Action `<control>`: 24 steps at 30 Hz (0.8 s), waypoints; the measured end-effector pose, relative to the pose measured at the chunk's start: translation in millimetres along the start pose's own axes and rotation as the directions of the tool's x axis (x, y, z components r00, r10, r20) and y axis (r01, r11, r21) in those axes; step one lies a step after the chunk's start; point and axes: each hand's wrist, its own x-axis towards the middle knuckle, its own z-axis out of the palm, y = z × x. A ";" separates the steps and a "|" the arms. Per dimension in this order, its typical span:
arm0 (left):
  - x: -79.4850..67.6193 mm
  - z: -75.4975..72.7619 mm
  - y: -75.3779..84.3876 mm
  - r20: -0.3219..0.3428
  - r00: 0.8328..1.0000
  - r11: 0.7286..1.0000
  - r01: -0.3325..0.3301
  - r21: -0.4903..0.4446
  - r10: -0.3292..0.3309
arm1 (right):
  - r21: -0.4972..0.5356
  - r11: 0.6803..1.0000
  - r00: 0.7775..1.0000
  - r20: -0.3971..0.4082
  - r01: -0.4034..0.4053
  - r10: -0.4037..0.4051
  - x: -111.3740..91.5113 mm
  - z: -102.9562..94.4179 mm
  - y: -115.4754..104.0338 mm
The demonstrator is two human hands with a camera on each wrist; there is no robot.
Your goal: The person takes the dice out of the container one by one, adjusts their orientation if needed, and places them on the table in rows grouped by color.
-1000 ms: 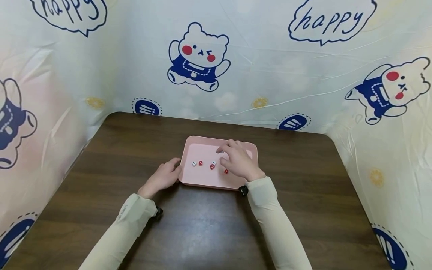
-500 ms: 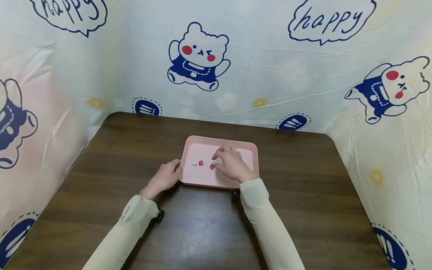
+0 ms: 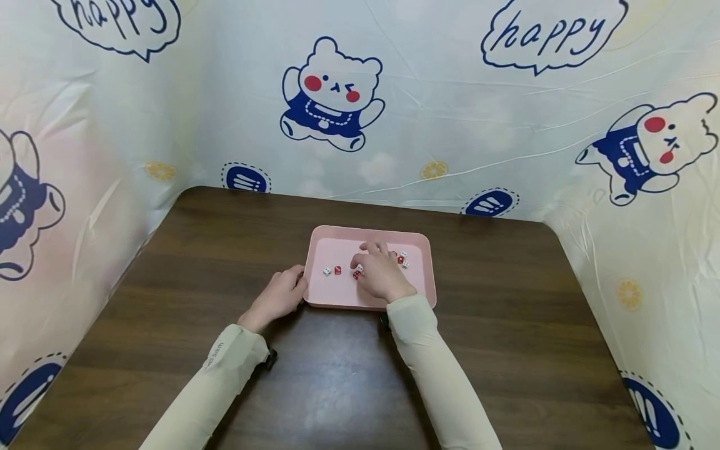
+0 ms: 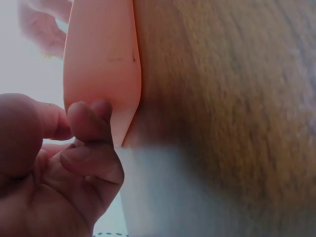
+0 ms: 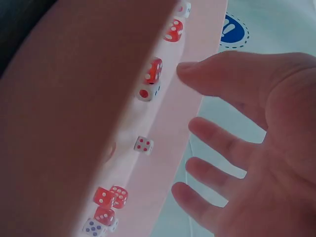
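Note:
A pink tray (image 3: 332,292) lies on the brown table with several red and white dice on it. At its left end my left hand (image 3: 275,295) holds the rim; the left wrist view shows curled fingers (image 4: 91,126) at the tray's corner. Over the middle of the tray is my right hand (image 3: 384,275), its thumb and fingers apart, nothing visibly held. A red die (image 3: 357,275) touches a white one near its thumb. To the left sit a white die (image 3: 327,271) and another red die (image 3: 337,270). The right wrist view shows a separate white die (image 5: 143,144).
More dice (image 3: 401,260) are grouped toward the tray's right end, partly hidden by the right hand. Brown table (image 3: 495,325) surrounds the tray. Patterned cloth (image 3: 405,125) stands behind and at both sides. A dark blurred shape covers much of the right wrist view.
My right hand has moved left and toward me across the tray, uncovering dice at the right. The tray has shifted slightly right. My left hand stays at its rim.

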 end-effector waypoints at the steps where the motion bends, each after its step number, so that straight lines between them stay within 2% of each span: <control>1: 0.1 0.2 -0.1 -0.002 1.000 1.000 -0.003 0.002 0.003 | -0.004 1.000 1.000 0.003 -0.007 0.007 0.7 0.5 -0.5; 7: 0.9 -0.6 -2.8 -0.009 1.000 0.999 -0.025 0.029 0.025 | -0.014 0.999 0.999 0.026 -0.045 0.045 5.5 5.4 -0.6; 18: 0.3 1.0 -1.0 -0.002 1.000 1.000 0.010 0.025 -0.010 | -0.007 0.994 0.992 0.070 -0.109 0.109 9.6 8.8 -4.7; 24: 2.1 1.2 -0.2 0.002 1.000 0.999 0.013 0.041 -0.013 | -0.024 0.993 0.990 0.081 -0.115 0.117 12.7 10.2 -3.3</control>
